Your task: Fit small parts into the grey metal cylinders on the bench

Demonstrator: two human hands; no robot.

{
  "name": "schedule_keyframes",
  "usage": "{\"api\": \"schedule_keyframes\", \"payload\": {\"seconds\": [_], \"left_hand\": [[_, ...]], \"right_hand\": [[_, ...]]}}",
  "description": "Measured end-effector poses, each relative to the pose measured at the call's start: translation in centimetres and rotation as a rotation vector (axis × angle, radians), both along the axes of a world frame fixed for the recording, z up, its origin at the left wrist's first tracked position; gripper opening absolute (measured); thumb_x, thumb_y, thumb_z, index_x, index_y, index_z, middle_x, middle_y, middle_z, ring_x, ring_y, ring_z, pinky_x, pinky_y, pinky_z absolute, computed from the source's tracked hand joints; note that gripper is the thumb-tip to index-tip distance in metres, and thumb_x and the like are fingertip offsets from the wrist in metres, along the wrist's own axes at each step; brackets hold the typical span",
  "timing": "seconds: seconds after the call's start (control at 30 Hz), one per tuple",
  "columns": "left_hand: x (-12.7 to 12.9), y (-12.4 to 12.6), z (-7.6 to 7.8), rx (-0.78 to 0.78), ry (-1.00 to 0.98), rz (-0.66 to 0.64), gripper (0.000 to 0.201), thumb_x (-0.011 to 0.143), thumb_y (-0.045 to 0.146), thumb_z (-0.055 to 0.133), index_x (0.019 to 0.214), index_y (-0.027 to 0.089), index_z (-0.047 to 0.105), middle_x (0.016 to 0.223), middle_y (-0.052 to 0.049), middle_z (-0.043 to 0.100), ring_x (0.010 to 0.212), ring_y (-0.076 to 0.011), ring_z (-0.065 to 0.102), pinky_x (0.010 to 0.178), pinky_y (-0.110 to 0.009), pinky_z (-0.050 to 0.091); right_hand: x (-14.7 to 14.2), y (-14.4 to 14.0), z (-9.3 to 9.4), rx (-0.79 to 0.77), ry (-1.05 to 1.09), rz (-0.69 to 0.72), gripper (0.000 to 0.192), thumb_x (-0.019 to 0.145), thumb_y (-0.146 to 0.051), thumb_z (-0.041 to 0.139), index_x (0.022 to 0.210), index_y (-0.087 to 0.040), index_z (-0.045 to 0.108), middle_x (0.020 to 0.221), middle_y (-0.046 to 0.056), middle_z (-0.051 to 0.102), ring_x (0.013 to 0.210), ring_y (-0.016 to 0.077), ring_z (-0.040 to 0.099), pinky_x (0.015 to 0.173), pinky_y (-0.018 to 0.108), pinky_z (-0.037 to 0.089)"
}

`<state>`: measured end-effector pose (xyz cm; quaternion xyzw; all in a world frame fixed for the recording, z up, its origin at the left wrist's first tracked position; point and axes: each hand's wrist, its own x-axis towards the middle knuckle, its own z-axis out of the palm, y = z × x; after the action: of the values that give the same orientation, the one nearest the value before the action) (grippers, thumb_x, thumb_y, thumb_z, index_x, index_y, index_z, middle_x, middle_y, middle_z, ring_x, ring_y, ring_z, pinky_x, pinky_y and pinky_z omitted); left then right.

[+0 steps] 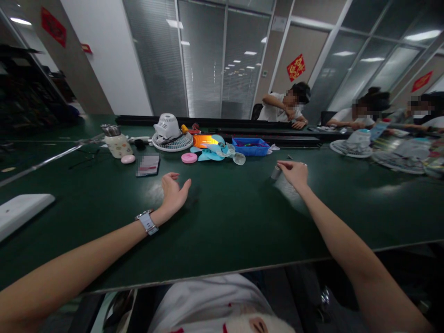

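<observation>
Cylinder (pixel 276 173), small and greyish, pinched near its upper end between thumb and fingertips of the right hand (pixel 294 175), just to the left of the knuckles and low over the green tabletop (pixel 225 222). Fingers drawn nearly together, with nothing else seen in hold. Left hand (pixel 175 195) well apart to the other side, fingers loosely curved, thumb spread away, apparently holding nothing. Could slip or tip, at a guess, because of so small a grip so near one end, on a smooth-looking round side, with no support from the left hand. Once loose, might roll on the glossy tabletop, perhaps into the small dark piece (pixel 290 157) just beyond the right hand, or towards the blue tray (pixel 250 150) farther beyond and leftward. Might also be knocked over by a hasty turn of the right wrist. In looks, short and plain, pale grey, seemingly leaning a little; top end partly covered by the fingertips, markings too small to make out. Touching the tabletop or just above: cannot tell. Near the left hand, beyond its fingers and leftward, a flat rectangular pad (pixel 150 165); beyond and slightly rightward, a pink round lid (pixel 189 158).
</observation>
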<state>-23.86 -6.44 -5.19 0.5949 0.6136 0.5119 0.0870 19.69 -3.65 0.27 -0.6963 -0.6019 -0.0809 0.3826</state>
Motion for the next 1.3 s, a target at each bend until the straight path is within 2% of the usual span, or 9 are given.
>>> {"api": "schedule_keyframes", "payload": {"seconds": [0.2,0.33,0.43,0.5,0.57,0.7,0.83,1.07,1.3], "left_hand": [[-0.1,0.3,-0.5,0.033,0.019,0.006,0.042,0.077,0.036,0.066,0.106,0.019,0.041,0.106,-0.006,0.045,0.100,-0.0234,0.053,0.091,-0.047,0.046],[-0.2,0.1,-0.5,0.026,0.045,-0.013,0.041,0.078,0.037,0.065,0.107,0.019,0.043,0.107,-0.007,0.046,0.101,-0.0243,0.053,0.092,-0.048,0.045],[0.0,-0.4,0.2,-0.012,0.050,-0.053,0.042,0.080,0.040,0.064,0.110,0.018,0.045,0.111,-0.009,0.049,0.101,-0.0250,0.053,0.091,-0.047,0.045],[0.3,-1.0,0.9,-0.044,0.043,-0.117,0.042,0.082,0.043,0.062,0.113,0.018,0.048,0.115,-0.010,0.051,0.102,-0.0251,0.054,0.088,-0.044,0.047],[0.9,-2.0,1.9,-0.063,0.053,-0.236,0.043,0.084,0.047,0.061,0.116,0.020,0.051,0.118,-0.010,0.055,0.103,-0.0249,0.054,0.087,-0.041,0.047],[2.8,-4.0,3.9,-0.050,0.151,-0.566,0.045,0.087,0.050,0.058,0.124,0.025,0.058,0.121,-0.007,0.060,0.111,-0.0246,0.052,0.092,-0.039,0.045],[4.4,-5.0,4.9,-0.039,0.196,-0.685,0.044,0.089,0.051,0.058,0.127,0.029,0.063,0.122,-0.006,0.060,0.115,-0.0234,0.050,0.099,-0.039,0.041],[4.8,-3.6,4.9,-0.063,0.210,-0.638,0.028,0.087,0.047,0.062,0.101,0.028,0.077,0.111,-0.005,0.066,0.109,-0.0234,0.053,0.096,-0.040,0.041],[4.4,-2.9,6.0,0.062,0.198,-0.587,0.027,0.088,0.047,0.061,0.098,0.027,0.077,0.100,-0.004,0.071,0.105,-0.0226,0.054,0.092,-0.037,0.042]], "right_hand": [[0.0,0.2,-0.3,-0.091,-0.002,-0.015,0.032,0.086,-0.039,0.061,0.110,-0.023,0.076,0.100,0.008,0.076,0.095,0.0275,0.070,0.088,0.040,0.052],[0.9,0.8,-2.1,-0.188,0.279,0.061,0.063,0.069,-0.044,0.079,0.123,-0.015,0.067,0.113,0.013,0.072,0.098,0.0263,0.071,0.091,0.039,0.054],[0.9,0.9,-2.9,-0.212,0.457,0.101,0.053,0.065,-0.038,0.082,0.108,-0.010,0.071,0.104,0.015,0.074,0.095,0.0275,0.071,0.090,0.040,0.056],[-0.5,0.4,-2.4,-0.148,0.515,0.155,0.047,0.065,-0.037,0.082,0.103,-0.011,0.071,0.101,0.013,0.075,0.095,0.0279,0.072,0.090,0.042,0.056],[-3.4,-0.8,-1.6,-0.107,0.532,0.271,0.049,0.067,-0.040,0.081,0.106,-0.012,0.071,0.101,0.012,0.075,0.094,0.0277,0.072,0.090,0.043,0.056],[-12.0,-4.6,-0.4,-0.201,0.425,0.670,0.047,0.070,-0.042,0.080,0.109,-0.016,0.071,0.103,0.009,0.075,0.094,0.0251,0.071,0.089,0.040,0.056],[-17.9,-7.1,-0.8,-0.262,0.314,0.908,0.039,0.074,-0.036,0.077,0.109,-0.019,0.072,0.102,0.005,0.075,0.091,0.0220,0.070,0.085,0.036,0.055],[-18.8,-7.1,-2.4,-0.298,0.310,0.903,0.037,0.076,-0.039,0.076,0.106,-0.018,0.070,0.093,0.004,0.074,0.083,0.0200,0.068,0.076,0.033,0.053],[-18.6,-6.8,-3.0,-0.251,0.265,0.890,0.040,0.076,-0.043,0.076,0.106,-0.019,0.069,0.092,0.004,0.072,0.081,0.0190,0.066,0.074,0.033,0.052]]}}
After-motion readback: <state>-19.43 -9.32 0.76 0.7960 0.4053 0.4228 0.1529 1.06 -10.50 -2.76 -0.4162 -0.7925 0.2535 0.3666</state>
